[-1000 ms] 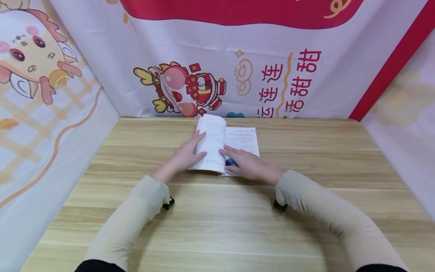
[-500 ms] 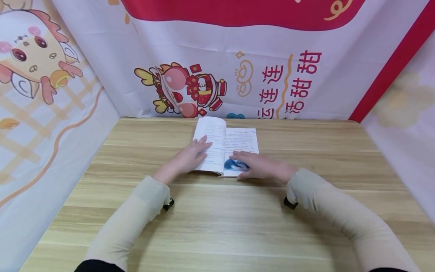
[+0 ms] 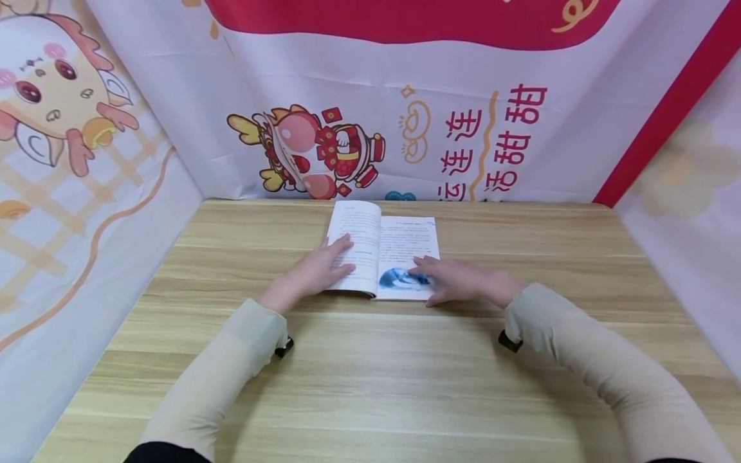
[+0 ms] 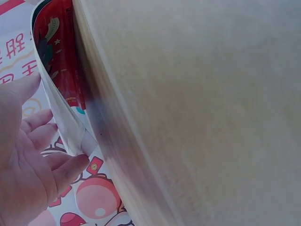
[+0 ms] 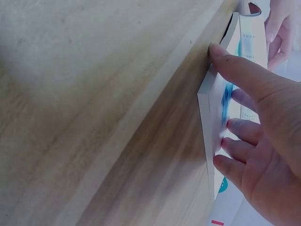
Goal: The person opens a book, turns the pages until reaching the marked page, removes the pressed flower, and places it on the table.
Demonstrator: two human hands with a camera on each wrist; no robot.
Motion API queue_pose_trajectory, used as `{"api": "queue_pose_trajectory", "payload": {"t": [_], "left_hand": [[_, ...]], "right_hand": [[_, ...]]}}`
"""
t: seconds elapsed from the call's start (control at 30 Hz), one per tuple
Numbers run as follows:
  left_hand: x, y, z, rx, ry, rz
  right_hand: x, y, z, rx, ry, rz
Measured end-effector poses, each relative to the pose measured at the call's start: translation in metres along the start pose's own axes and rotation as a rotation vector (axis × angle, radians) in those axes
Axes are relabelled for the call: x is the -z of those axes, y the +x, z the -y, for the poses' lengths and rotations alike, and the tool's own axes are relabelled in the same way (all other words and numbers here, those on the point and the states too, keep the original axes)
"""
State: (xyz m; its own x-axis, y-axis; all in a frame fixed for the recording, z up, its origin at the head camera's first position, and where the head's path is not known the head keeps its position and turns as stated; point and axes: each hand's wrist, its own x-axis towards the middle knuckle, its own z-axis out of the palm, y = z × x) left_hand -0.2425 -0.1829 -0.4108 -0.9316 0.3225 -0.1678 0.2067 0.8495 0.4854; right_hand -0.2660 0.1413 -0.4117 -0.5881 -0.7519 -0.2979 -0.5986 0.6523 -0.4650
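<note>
An open book (image 3: 408, 244) lies near the far side of the table. Its left page (image 3: 361, 231) bows up by the spine; the right page carries text and a blue picture. My left hand (image 3: 318, 267) touches the left page, thumb and a finger on top. In the left wrist view, that hand's fingertips (image 4: 80, 162) are at the raised page's edge, with a red printed surface under the curve. My right hand (image 3: 463, 280), slightly blurred, rests on the right page's lower right part. In the right wrist view, its thumb (image 5: 225, 59) lies over the book's near edge.
The wood-grain table (image 3: 370, 379) extends in front of and beside the book. A printed cloth (image 3: 498, 58) with cartoon figures and red lettering hangs behind it; more cloth (image 3: 92, 244) covers the left side. Dark wrist devices (image 3: 511, 341) sit under both sleeves.
My right hand has slid right from beside the spine across the right page, uncovering the blue picture. My left hand has shifted slightly on the left page.
</note>
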Motion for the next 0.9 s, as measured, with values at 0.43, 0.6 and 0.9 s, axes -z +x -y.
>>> {"api": "queue_pose_trajectory", "payload": {"t": [0.43,0.6,0.9], "left_hand": [[0.003,0.001,0.000,-0.001,0.007,0.020],[0.004,0.000,-0.001,-0.001,0.002,0.018],[0.004,0.001,-0.002,0.003,0.001,0.025]], "right_hand": [[0.010,-0.006,-0.002,-0.020,0.015,0.055],[0.011,-0.006,-0.004,0.000,-0.024,0.011],[0.007,-0.003,-0.013,0.119,-0.119,-0.166]]}}
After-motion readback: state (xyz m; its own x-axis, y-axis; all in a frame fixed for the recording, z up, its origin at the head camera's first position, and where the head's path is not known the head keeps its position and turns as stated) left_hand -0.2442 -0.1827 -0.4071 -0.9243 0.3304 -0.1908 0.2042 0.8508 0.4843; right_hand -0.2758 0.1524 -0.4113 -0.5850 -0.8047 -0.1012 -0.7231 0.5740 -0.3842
